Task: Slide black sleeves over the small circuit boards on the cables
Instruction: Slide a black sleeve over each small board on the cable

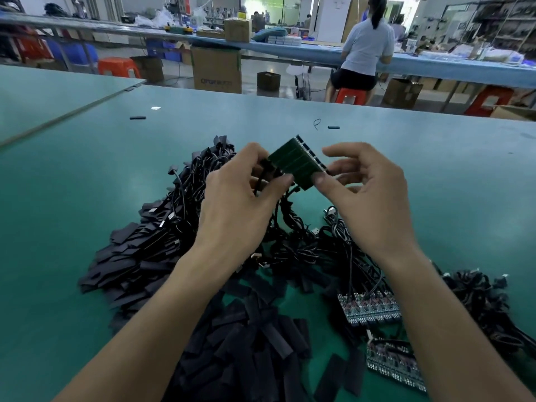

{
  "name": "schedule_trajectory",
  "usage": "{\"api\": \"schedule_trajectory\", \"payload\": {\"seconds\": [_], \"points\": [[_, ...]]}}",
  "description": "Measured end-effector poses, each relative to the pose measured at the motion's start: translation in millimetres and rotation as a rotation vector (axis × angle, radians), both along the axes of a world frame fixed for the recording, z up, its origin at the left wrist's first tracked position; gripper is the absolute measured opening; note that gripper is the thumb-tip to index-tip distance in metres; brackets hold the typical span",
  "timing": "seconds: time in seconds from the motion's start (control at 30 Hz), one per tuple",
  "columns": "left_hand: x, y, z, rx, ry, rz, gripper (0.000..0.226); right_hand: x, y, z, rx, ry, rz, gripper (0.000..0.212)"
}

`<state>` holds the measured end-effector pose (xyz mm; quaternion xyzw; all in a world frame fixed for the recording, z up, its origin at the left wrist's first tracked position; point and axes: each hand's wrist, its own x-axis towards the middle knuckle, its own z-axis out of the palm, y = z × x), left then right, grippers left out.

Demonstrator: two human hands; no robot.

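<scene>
A green panel of joined small circuit boards (298,162) is held up above the table, black cables hanging from its lower edge. My left hand (240,198) grips the panel's left end together with the cables there. My right hand (365,190) pinches the panel's right lower corner between thumb and fingers. Loose flat black sleeves (249,329) lie heaped on the table below my forearms. A pile of cables with sleeved ends (162,227) lies to the left.
Two more board panels with cables (369,310) (391,364) lie at the lower right, beside a cable bundle (475,297). Stray black sleeves (137,117) (333,127) lie far off on the green table (87,175). A person sits at a bench behind.
</scene>
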<state>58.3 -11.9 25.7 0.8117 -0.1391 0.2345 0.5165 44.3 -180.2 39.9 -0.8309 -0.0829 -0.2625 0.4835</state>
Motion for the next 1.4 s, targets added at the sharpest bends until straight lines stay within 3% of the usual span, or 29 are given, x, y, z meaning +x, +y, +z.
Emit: {"api": "schedule_trajectory", "payload": {"seconds": [0.13, 0.2, 0.3, 0.37, 0.43, 0.57, 0.7, 0.87, 1.03, 1.23, 1.4], "points": [[-3.8, -3.5, -1.9, 0.1, -0.13, 0.065, 0.018, -9.7, 9.6, -4.3, 0.033, 0.049, -0.097, 0.047], [-5.3, -4.5, -2.3, 0.128, -0.177, 0.055, 0.02, -12.7, 14.2, -4.8, 0.156, 0.134, -0.021, 0.062], [-6.9, -8.0, -0.3, 0.185, -0.254, -0.026, 0.017, -13.8, 19.3, -5.7, 0.264, 0.252, 0.124, 0.068], [-8.3, -9.5, -0.2, 0.2, -0.257, -0.141, 0.018, -13.7, 23.1, -7.5, 0.326, 0.245, 0.155, 0.053], [-9.1, -10.3, -1.1, 0.212, -0.183, -0.22, 0.023, -13.4, 23.8, -9.0, 0.4, 0.176, 0.135, 0.023], [-9.6, -10.9, 2.5, 0.062, -0.09, -0.234, 0.023, -12.6, 14.3, -6.2, 0.619, 0.102, 0.08, 0.023], [-5.0, -4.2, 6.1, -0.13, -0.06, -0.112, 0.013, -16.6, 5.3, 8.0, 0.895, -0.047, 0.267, 0.018], [-3.0, -0.8, 10.1, -0.32, 0.022, -0.196, 0.021, -15.5, 6.8, 1.3, 0.712, 0.077, 0.273, 0.017], [-1.2, 0.8, 9.0, -0.312, 0.087, -0.279, 0.009, -8.7, 6.1, -12.3, 0.67, 0.189, 0.299, 0.015], [-3.1, -0.1, 10.9, -0.316, 0.237, -0.358, 0.017, -6.5, 1.7, -16.9, 0.625, 0.201, 0.359, 0.006], [-5.0, -3.2, 9.9, -0.286, 0.297, -0.432, 0.013, -6.1, -0.5, -22.5, 0.816, 0.323, 0.411, 0.044]]}}
